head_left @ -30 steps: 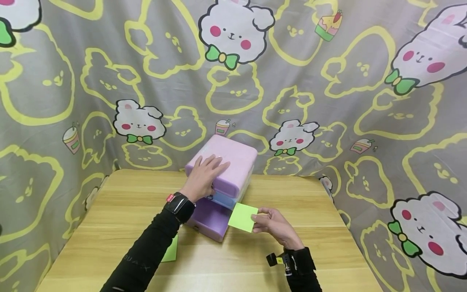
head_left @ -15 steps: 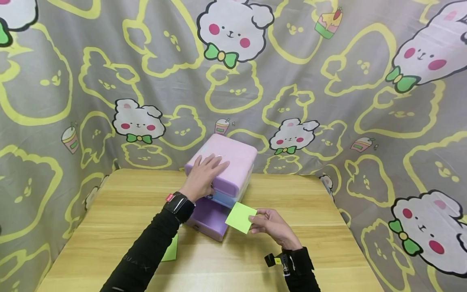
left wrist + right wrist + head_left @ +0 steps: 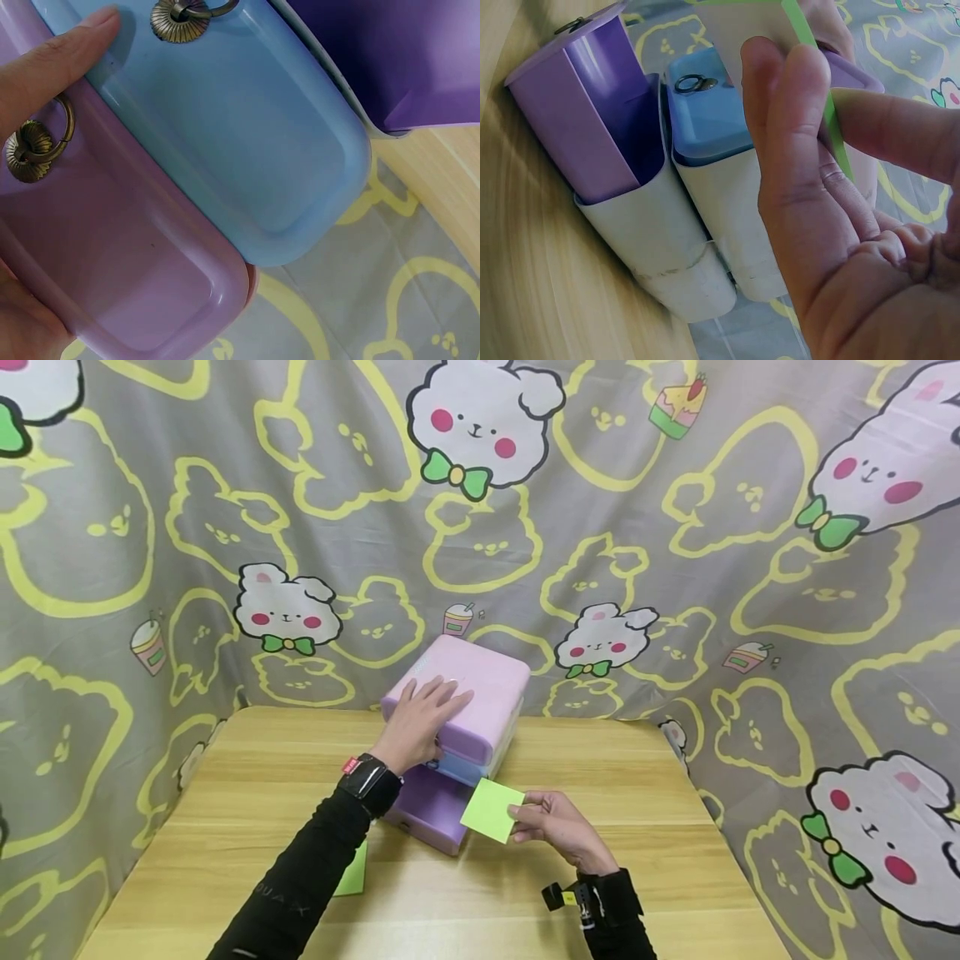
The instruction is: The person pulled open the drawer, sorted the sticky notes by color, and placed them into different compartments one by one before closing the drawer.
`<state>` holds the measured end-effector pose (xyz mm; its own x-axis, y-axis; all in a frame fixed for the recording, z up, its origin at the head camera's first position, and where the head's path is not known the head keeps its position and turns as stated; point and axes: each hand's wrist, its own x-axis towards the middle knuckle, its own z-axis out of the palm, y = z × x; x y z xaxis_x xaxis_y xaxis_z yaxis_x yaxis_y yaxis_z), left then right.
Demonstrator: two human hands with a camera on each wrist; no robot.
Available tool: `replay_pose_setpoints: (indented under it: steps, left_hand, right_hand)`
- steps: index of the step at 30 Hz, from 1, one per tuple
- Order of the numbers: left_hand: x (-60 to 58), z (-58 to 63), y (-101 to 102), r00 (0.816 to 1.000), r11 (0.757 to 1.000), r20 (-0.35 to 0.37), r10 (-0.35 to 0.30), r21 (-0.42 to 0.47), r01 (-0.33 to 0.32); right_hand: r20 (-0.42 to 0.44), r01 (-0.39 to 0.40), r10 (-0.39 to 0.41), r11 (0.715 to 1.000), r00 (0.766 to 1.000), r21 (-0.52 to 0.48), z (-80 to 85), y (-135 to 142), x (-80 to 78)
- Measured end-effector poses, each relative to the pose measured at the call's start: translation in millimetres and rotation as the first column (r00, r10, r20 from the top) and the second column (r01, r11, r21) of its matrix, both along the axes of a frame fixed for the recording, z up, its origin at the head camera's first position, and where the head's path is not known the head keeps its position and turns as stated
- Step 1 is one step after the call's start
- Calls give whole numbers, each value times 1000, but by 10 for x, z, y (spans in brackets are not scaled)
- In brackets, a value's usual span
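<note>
A small stacked drawer cabinet (image 3: pixel 480 681) stands on the table, pink on top. Its blue middle drawer (image 3: pixel 247 142) is closed, while the purple bottom drawer (image 3: pixel 431 810) is pulled out, its visible interior bare. My left hand (image 3: pixel 416 722) rests on the cabinet's top with fingers spread; its thumb (image 3: pixel 67 56) lies straight against the drawer fronts. With thumb and fingers, my right hand (image 3: pixel 562 827) pinches a square green sticky note pad (image 3: pixel 491 810) at its right edge, beside the purple drawer's right side. The pad's thin green edge shows in the right wrist view.
Another green pad (image 3: pixel 354 870) lies on the wooden table (image 3: pixel 225 793), partly hidden by the left forearm. A grey curtain (image 3: pixel 480 568) with cartoon prints hangs behind the table and at both sides. Ring pulls (image 3: pixel 180 19) stick out from the drawer fronts.
My right hand has shifted slightly left with the sticky note pad, bringing it nearer the open purple drawer. The left hand and the cabinet have stayed in place.
</note>
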<state>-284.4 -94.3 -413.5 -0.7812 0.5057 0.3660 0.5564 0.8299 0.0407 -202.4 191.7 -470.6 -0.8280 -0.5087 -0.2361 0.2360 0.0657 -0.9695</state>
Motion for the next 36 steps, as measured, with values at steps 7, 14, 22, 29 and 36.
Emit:
replay_pose_setpoints:
  steps: [7,14,22,29,36]
  left_hand:
    - [-2,-13,0,1000,1000,-1,2,5,-2]
    - [2,-23,2,1000,1000,8,5,5,-5]
    - [1,-13,11,1000,1000,-1,9,-8,-9]
    - [6,-1,15,1000,1000,-11,4,-7,-4]
    - [13,4,11,1000,1000,-10,6,-7,-6]
  right_hand:
    - [-3,-2,2,1000,1000,-2,6,-34,-1]
    - [6,7,-7,1000,1000,12,-5,-89,-8]
    - [18,28,-29,1000,999,10,-19,-172,-27]
    - [28,47,-47,999,999,-9,-39,-244,-43]
    - [34,43,-43,999,999,-10,-40,-332,-59]
